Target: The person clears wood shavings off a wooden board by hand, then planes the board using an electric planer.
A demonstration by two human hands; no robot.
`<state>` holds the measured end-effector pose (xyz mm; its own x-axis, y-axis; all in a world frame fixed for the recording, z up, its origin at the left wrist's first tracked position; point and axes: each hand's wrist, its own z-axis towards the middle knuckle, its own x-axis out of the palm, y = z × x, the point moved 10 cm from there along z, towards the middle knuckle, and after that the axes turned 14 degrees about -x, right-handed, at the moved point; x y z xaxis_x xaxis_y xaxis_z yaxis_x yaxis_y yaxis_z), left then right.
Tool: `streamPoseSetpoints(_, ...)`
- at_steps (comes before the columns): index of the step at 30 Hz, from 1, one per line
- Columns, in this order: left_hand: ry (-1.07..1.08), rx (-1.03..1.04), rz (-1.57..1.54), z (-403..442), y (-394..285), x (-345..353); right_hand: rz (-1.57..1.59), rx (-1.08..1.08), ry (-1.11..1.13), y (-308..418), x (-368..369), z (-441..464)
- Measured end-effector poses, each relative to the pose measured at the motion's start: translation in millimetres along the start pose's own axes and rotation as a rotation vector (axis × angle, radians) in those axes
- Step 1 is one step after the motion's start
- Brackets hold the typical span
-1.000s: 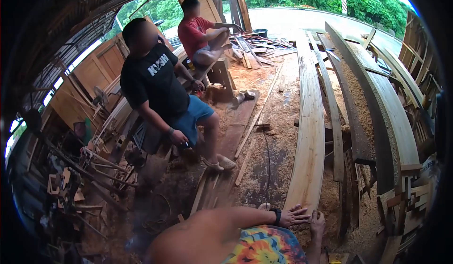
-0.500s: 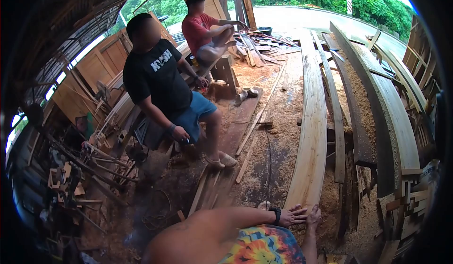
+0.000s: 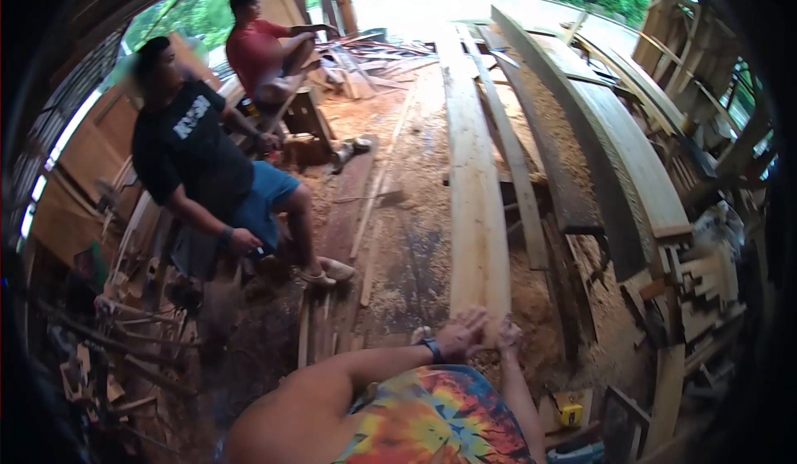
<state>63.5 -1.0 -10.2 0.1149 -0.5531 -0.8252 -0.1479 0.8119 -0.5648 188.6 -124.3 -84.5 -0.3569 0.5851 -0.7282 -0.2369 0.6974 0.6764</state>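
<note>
A long pale wooden board (image 3: 477, 215) runs away from me, its near end between my hands. My left hand (image 3: 462, 335), with a dark watch on the wrist, rests on the left side of that end with fingers stretched out. At the right corner, my right hand (image 3: 508, 336) has its fingers curled around the board's edge. The underside of the board is hidden. A narrower plank (image 3: 516, 173) lies to the right of the board.
Thick beams (image 3: 573, 124) strewn with sawdust stand to the right. A yellow tape measure (image 3: 570, 414) lies at lower right. At left, a person in a black shirt (image 3: 195, 153) stands and another in a red shirt (image 3: 257, 53) sits. Scrap wood (image 3: 124, 356) piles up at lower left.
My view has turned to the right and down, so the scene sits further left and higher. The tape measure has come into view. Both hands stay at the board's near end.
</note>
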Motion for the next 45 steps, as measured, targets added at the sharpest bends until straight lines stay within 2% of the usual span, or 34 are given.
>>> streamPoseSetpoints(1,-0.175,-0.113,0.13,6,25,-5,0.01,0.001,-0.041,0,-3,-3)
streamPoseSetpoints(2,-0.348,-0.253,0.124,4,30,-35,0.023,-0.014,-0.075,1,-2,-2)
streamPoseSetpoints(4,-0.439,-0.624,0.17,4,75,-51,0.024,0.025,-0.068,0,-1,-3)
streamPoseSetpoints(6,-0.506,-0.857,-0.165,-3,114,-54,0.019,0.012,-0.081,4,-5,-6)
streamPoseSetpoints(9,-0.061,-1.171,-0.48,-12,138,-7,0.026,0.036,-0.05,4,-4,-8)
streamPoseSetpoints(13,0.06,-1.086,-0.368,-12,128,10,0.016,0.03,-0.029,7,-6,-8)
streamPoseSetpoints(17,0.031,-1.154,-0.413,-13,127,22,0.045,-0.01,-0.006,16,-10,-9)
streamPoseSetpoints(21,0.011,-1.2,-0.399,-16,126,30,0.011,0.011,0.065,-13,13,2)
streamPoseSetpoints(24,-0.074,-1.102,-0.385,-19,89,-10,0.06,-0.046,0.035,-14,19,6)
streamPoseSetpoints(25,-0.15,-1.13,-0.362,-20,100,0,0.046,-0.077,0.013,-11,16,4)
streamPoseSetpoints(28,-0.08,-1.121,-0.393,-18,94,-2,0.031,-0.078,-0.016,0,4,-6)
streamPoseSetpoints(32,-0.138,-1.09,-0.315,-18,89,-11,0.053,-0.054,-0.039,2,1,-7)
streamPoseSetpoints(33,-0.201,-1.014,-0.376,-18,79,-23,0.056,-0.046,-0.049,7,-4,-10)
streamPoseSetpoints(36,-0.221,-1.095,-0.465,-22,93,-5,0.064,-0.029,-0.05,3,1,-10)
streamPoseSetpoints(39,-0.223,-1.049,-0.614,-20,82,-16,0.078,-0.033,-0.026,1,4,-4)
streamPoseSetpoints(41,-0.138,-1.026,-0.812,-17,98,16,0.066,0.016,0.002,-1,-1,-11)
streamPoseSetpoints(43,-0.179,-0.991,-0.824,-16,91,5,0.11,0.039,-0.005,6,-5,-6)
streamPoseSetpoints(45,-0.102,-1.044,-0.696,-17,102,11,0.183,0.05,0.025,6,-3,-6)
